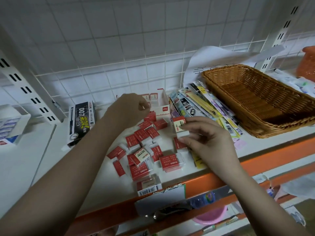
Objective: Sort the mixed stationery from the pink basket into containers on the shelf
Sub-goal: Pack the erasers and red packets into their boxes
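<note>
Red-and-white erasers [141,150] are lying by a black-and-yellow box [81,121], a brown woven basket [255,99] and an orange shelf edge [272,155].

Soft, even indoor light, faint shadows; wide-angle bending at the edges, left side slightly blurred.

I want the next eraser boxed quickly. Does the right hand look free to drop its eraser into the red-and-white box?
Probably yes. The right hand pinches an eraser just beside the red-and-white box, whose top is open, though the left hand hovers at its near side.
</note>
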Demonstrator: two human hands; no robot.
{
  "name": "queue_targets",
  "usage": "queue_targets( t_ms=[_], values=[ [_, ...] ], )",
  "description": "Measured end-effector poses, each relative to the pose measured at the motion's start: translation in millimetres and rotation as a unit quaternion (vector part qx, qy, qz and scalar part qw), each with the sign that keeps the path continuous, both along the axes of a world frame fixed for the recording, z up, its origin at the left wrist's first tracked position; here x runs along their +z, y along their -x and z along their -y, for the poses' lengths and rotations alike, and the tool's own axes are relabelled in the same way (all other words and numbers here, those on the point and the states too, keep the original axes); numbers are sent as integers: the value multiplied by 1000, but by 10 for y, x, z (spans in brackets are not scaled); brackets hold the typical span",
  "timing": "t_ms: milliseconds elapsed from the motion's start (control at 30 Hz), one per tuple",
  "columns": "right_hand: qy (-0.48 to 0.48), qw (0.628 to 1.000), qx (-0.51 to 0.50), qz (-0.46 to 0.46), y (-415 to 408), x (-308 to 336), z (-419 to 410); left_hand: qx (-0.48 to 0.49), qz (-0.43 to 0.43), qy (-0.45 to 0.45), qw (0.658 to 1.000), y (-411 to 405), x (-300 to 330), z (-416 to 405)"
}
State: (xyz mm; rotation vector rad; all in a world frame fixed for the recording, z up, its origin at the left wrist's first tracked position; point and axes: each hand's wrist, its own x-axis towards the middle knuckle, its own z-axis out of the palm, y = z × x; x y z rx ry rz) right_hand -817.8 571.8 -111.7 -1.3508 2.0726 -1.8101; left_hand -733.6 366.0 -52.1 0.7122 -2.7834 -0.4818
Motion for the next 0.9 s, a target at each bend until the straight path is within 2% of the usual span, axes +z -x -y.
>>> queue_targets(
  t_ms=[133,267,433,633,900],
  values=[
    [-39,997,31,-60,166,132,185,35,53,-24,998,-466,-96,-136],
    [-81,987,31,-135,348,344,551,111,39,-47,992,-755,-278,-220],
    [-184,982,22,-31,586,449,1113,194,2,-71,978,-913,-386,-222],
    [-255,958,-12,-131,710,470,1444,187,59,-86,977,-1099,-386,-240],
    [-341,924,75,-155,730,545,1419,133,69,-129,980,-1210,-401,-229]
  ],
)
